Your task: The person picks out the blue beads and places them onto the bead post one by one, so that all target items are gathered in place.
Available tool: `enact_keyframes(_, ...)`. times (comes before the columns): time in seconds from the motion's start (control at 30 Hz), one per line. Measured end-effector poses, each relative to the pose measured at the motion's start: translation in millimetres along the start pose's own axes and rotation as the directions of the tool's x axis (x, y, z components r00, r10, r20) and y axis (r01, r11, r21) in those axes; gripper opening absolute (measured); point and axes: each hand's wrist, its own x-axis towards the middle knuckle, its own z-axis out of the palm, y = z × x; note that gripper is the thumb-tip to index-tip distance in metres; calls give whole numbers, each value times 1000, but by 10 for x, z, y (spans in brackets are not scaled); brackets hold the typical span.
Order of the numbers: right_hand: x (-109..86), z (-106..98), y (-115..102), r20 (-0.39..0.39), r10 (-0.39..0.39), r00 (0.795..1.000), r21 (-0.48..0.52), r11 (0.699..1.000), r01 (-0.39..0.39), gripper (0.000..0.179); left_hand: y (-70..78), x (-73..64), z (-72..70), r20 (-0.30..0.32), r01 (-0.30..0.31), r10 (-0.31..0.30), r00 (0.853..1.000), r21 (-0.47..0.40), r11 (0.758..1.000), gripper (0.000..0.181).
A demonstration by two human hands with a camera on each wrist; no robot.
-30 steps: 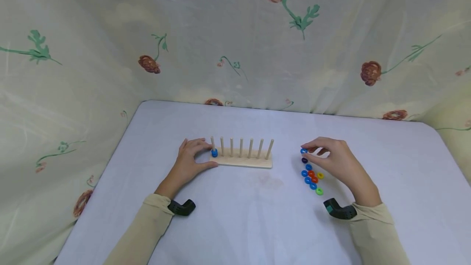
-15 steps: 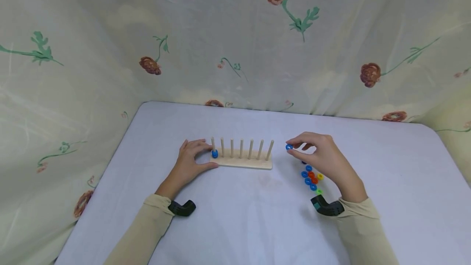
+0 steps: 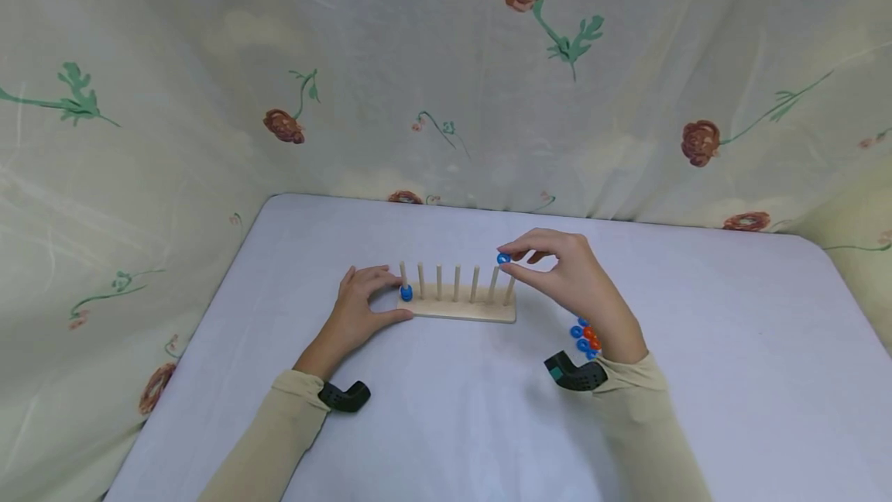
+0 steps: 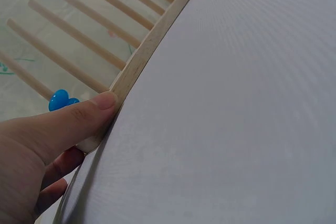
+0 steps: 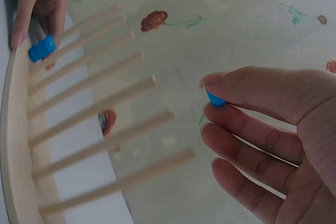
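Note:
A wooden peg board (image 3: 463, 311) with a row of upright pegs stands on the table. My left hand (image 3: 362, 300) grips its left end, thumb (image 4: 89, 114) on the front edge and fingers behind. Two blue rings (image 5: 42, 49) sit stacked low on the leftmost peg. Between thumb and index finger, my right hand (image 3: 567, 266) pinches another blue ring (image 3: 504, 258). That ring is above the right part of the board, near the tops of the last two pegs. In the right wrist view the fingers hide most of it.
Loose blue rings (image 3: 577, 331) and red rings (image 3: 589, 332) lie right of the board, partly hidden by my right wrist. White cloth covers the table (image 3: 432, 409). A flowered curtain (image 3: 390, 68) hangs behind and at the sides.
My right hand has carried the blue ring leftward from beside the loose rings to above the right end of the peg board. The left hand has kept its place.

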Motion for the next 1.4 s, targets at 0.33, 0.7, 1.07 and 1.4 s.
enact_keyframes(0.33, 260, 261, -289, 31, -35, 999, 127, 991, 30, 18, 5, -3, -4, 8, 10, -10, 1000, 7, 1000, 58)
enact_keyframes(0.7, 535, 608, -501, 77, -92, 993, 115, 990, 83, 20, -18, 10, -9, 6, -8, 8, 1000, 16, 1000, 58)
enact_keyframes(1.07, 618, 846, -595, 96, -105, 990, -8, 994, 106, 21, -18, 8, 5, 15, -15, 15, 1000, 14, 1000, 59)
enact_keyframes(1.4, 633, 929, -611, 131, -46, 990, -85, 995, 58, 20, -48, 21, 8, 25, -2, 2, 1000, 25, 1000, 59)
